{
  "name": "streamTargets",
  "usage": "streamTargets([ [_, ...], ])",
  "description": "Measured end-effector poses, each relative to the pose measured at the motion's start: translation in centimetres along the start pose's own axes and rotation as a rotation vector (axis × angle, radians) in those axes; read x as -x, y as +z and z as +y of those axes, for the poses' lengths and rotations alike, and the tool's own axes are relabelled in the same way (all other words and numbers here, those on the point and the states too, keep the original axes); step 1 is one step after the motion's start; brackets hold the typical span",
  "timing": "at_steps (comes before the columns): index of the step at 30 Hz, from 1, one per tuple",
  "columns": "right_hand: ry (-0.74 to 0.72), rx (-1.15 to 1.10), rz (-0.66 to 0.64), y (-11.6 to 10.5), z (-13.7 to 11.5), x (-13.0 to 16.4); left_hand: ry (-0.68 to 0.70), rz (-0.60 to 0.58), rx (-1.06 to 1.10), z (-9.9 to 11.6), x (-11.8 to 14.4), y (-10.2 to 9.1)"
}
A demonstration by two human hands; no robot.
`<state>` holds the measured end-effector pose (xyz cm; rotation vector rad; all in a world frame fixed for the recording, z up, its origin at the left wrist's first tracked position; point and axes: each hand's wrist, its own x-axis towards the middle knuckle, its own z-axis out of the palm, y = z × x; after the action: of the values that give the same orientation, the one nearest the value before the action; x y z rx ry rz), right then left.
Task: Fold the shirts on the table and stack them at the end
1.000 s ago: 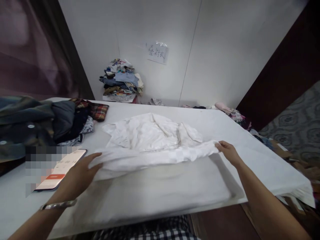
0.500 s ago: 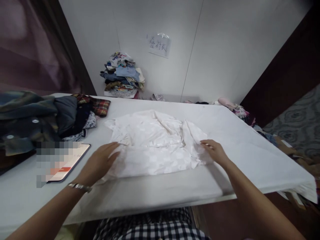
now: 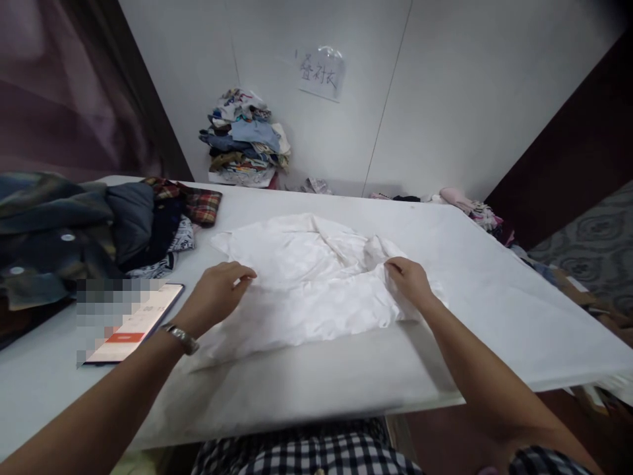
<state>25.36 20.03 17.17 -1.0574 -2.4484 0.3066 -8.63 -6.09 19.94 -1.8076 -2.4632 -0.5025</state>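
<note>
A garment-folding workroom: a white table [image 3: 494, 310], clothes heaps [image 3: 244, 138] by the wall, a handwritten sign [image 3: 320, 74]

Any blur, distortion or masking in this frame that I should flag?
Head view: wide-angle bending at the table edge; pixelated mask over part of the phone; white shirt nearly washed out, folds faint; both hands sharp, left hand, right hand.

White shirt [image 3: 306, 277] soft matt cloth, creased; table [image 3: 494, 316] smooth matt white; phone [image 3: 136, 323] glossy screen; wristband [image 3: 182, 338] shiny metal
</note>
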Motion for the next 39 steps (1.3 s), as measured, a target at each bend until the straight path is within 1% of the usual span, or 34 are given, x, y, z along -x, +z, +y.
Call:
streamTargets([
  [2,0.026,0.044,-0.022,0.9,-0.3,-0.1,-0.033,-0.067,-0.097,-0.3,-0.6,0.6],
  [4,0.062,0.104,-0.117,1.8,-0.3,0.0,-0.018,-0.131,-0.125,-0.6,-0.6,1.9],
  [7,0.109,0.109,-0.236,2.3,0.2,0.3,0.039,-0.184,-0.063,-0.9,0.2,3.5],
  [8,0.115,0.098,-0.255,2.3,0.4,0.3,0.055,-0.202,-0.047,-0.9,0.5,3.7],
  [10,0.113,0.086,-0.267,2.0,0.7,0.2,0.074,-0.237,-0.022,-1.0,0.9,3.6],
  [12,0.095,0.071,-0.238,1.7,0.6,0.0,0.076,-0.218,-0.008,-1.1,0.7,2.8],
  [13,0.084,0.054,-0.199,1.7,0.5,0.0,0.07,-0.179,-0.014,-1.2,0.5,2.3],
  [15,0.065,0.013,-0.119,2.0,0.4,-0.1,0.045,-0.064,-0.065,-1.3,-0.3,1.5],
  [16,0.062,-0.007,-0.11,2.2,0.4,-0.1,0.028,-0.03,-0.102,-1.4,-0.7,1.3],
  [17,0.064,-0.029,-0.124,2.3,0.5,-0.2,0.016,-0.026,-0.133,-1.6,-1.1,1.3],
  [19,0.094,-0.082,-0.161,2.5,1.3,-0.5,0.016,-0.054,-0.155,-2.0,-1.6,1.8],
  [20,0.13,-0.095,-0.154,2.3,2.0,-0.8,0.029,-0.055,-0.151,-2.2,-1.6,2.2],
  [21,0.178,-0.092,-0.125,2.0,2.8,-1.3,0.049,-0.031,-0.139,-2.4,-1.4,2.7],
  [23,0.286,-0.035,-0.044,1.0,4.6,-2.6,0.094,0.064,-0.097,-2.3,-0.6,3.7],
  [24,0.333,0.005,-0.021,0.4,5.5,-3.3,0.113,0.103,-0.067,-2.0,0.1,4.2],
  [25,0.368,0.04,-0.018,0.0,6.4,-4.1,0.133,0.115,-0.032,-1.7,0.8,4.8],
  [27,0.413,0.081,-0.052,-0.5,7.8,-5.3,0.175,0.089,0.031,-0.8,2.3,5.8],
  [29,0.451,0.105,-0.11,-0.3,8.6,-6.0,0.192,0.033,0.05,0.0,3.4,6.9],
  [32,0.488,0.124,-0.145,0.0,8.7,-6.4,0.189,-0.015,0.037,0.4,4.2,8.2],
  [34,0.493,0.124,-0.103,-0.6,8.5,-6.4,0.195,-0.019,0.022,0.3,4.3,8.7],
  [36,0.485,0.107,-0.032,-2.3,8.2,-6.7,0.212,-0.016,0.007,-0.1,4.2,9.1],
  [39,0.456,0.036,0.09,-6.0,7.1,-7.6,0.227,-0.01,0.005,-0.6,4.0,9.4],
])
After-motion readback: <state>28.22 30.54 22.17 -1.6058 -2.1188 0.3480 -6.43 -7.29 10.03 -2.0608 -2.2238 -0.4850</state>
